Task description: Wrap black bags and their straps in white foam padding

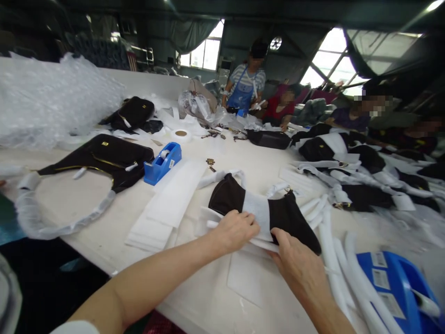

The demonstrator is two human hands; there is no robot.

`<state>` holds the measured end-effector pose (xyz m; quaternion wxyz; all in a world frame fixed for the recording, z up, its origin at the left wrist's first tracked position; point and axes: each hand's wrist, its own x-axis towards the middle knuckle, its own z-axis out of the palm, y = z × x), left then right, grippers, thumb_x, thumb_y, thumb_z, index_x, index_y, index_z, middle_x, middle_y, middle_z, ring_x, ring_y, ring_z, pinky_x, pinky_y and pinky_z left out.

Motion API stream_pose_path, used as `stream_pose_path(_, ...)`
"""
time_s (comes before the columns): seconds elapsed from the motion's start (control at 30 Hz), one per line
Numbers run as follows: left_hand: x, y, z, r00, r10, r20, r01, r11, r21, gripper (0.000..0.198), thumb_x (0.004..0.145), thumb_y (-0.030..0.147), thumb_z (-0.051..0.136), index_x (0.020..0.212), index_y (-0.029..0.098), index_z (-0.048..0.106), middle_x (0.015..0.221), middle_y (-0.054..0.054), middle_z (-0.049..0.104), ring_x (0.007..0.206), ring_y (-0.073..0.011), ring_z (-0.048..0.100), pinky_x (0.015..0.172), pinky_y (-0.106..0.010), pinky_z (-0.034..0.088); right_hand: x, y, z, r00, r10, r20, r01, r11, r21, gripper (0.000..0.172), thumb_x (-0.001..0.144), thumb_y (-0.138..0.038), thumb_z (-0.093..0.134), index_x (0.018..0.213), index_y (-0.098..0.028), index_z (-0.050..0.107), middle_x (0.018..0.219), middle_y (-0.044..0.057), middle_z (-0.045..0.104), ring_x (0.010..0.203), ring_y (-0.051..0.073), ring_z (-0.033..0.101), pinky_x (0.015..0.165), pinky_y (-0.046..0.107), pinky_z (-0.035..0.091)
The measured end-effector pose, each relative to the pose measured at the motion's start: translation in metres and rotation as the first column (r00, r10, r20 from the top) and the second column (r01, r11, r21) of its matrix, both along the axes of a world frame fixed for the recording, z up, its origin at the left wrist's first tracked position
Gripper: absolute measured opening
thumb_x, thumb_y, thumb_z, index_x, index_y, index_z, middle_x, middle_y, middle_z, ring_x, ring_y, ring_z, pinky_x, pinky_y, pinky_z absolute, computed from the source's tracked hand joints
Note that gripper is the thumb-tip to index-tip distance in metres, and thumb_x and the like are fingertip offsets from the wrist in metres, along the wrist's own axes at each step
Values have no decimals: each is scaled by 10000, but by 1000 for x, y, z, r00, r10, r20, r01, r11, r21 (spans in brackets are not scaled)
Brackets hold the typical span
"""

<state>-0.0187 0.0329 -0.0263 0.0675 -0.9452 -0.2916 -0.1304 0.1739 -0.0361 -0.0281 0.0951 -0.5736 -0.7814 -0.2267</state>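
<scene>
A small black bag (pixel 290 215) lies on the table in front of me, with a pale white wrapping sheet (pixel 256 212) around its middle. My left hand (pixel 238 228) has its fingers curled over the near edge of the wrapped bag, by the white band. My right hand (pixel 295 257) grips the same edge farther right, thumb on top and the other fingers hidden underneath. White foam pieces poke out below the bag near the left hand. A white-wrapped strap (pixel 220 177) runs behind the bag.
A blue tape dispenser (pixel 162 163) stands beside stacked white foam sheets (pixel 167 204). Another black bag (pixel 100 155) lies left. At right are white foam tubes (pixel 342 273), a larger blue dispenser (pixel 396 287) and piled black bags (pixel 368 197). Co-workers (pixel 243 86) are across the table.
</scene>
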Motion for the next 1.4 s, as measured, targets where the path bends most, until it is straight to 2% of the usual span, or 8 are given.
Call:
stream_pose_path(0.1,0,-5,-5,999,14,43,-16,999,41,155,935,136,436,1046,137,543,1025,-92,602,981,-204,578,756,-334,465,7,1,-8,983,-24,-180,12,998,-62,382,792,-107,535,1147,-239,481,965,16,723,784,175,693,578,254,444)
stream_pose_path(0.23,1,-5,-15,995,4,98,-16,993,114,216,971,154,366,1102,139,536,1104,-124,599,1045,-203,572,815,-333,467,17,8,-14,986,23,-165,-45,990,-132,334,722,-89,529,1010,-258,515,766,-38,694,644,149,668,502,237,388)
stream_pose_path(0.3,0,-1,-20,993,-16,120,-1,989,145,224,979,163,357,1094,150,549,1111,-121,608,1038,-194,584,812,-323,471,17,11,-17,991,88,-104,-97,992,-83,233,723,-85,534,889,-248,522,676,-40,641,588,140,624,494,248,354)
stream_pose_path(0.43,-1,5,-28,986,-44,160,8,975,220,247,987,169,351,1086,153,576,1124,-127,633,1042,-185,602,806,-311,482,12,9,-31,979,201,-27,-195,970,144,164,840,-69,491,816,-223,542,808,10,679,647,132,590,635,267,392)
stream_pose_path(0.63,-1,1,-30,980,-38,194,-21,956,291,231,982,172,389,1091,143,591,1158,-119,642,1074,-183,604,842,-310,487,15,5,-46,967,226,-118,-195,953,234,422,904,-110,437,1309,-180,532,1010,65,707,780,157,640,718,264,443)
stream_pose_path(0.9,1,-1,-28,993,-5,120,-16,984,179,270,986,192,357,1134,143,577,1154,-146,626,1083,-202,600,844,-333,485,2,-1,-23,979,153,-135,-134,981,140,512,928,-449,525,1375,-200,523,1404,97,537,829,163,640,669,263,461)
stream_pose_path(1.07,1,-1,-27,991,10,131,-31,987,159,270,986,199,349,1100,145,588,1155,-140,626,1085,-204,601,852,-337,479,2,1,-26,983,180,-25,-174,972,158,455,934,-344,540,1379,-248,533,1365,74,584,762,176,582,677,316,436)
stream_pose_path(1.4,1,-2,-26,994,4,110,-21,987,157,299,988,192,342,1159,127,578,1224,-165,616,1148,-221,585,887,-347,477,4,2,-54,948,295,-120,-250,922,294,554,908,-204,599,1438,-262,445,1285,45,649,1029,223,609,893,381,410)
